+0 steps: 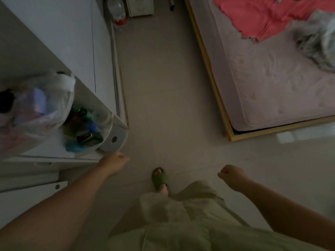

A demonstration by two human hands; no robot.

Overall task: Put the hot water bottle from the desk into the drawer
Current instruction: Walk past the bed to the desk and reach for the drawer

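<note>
No hot water bottle shows in this dim view. My left hand (116, 163) hangs beside the rounded corner of a white shelf unit (116, 136), fingers curled in, nothing in it. My right hand (231, 175) is a loose fist over the floor, also holding nothing. A white drawer front (32, 185) with a small round fitting sits shut at the lower left, under my left forearm. No desk top can be made out.
A plastic bag (36, 109) and several small bottles (83, 127) crowd the shelf at left. A bed (272, 78) with a wooden frame and a pink cloth fills the right. A large water bottle (117, 11) stands at the far wall. Tiled floor (168, 87) runs between, my slippered foot (160, 178) on it.
</note>
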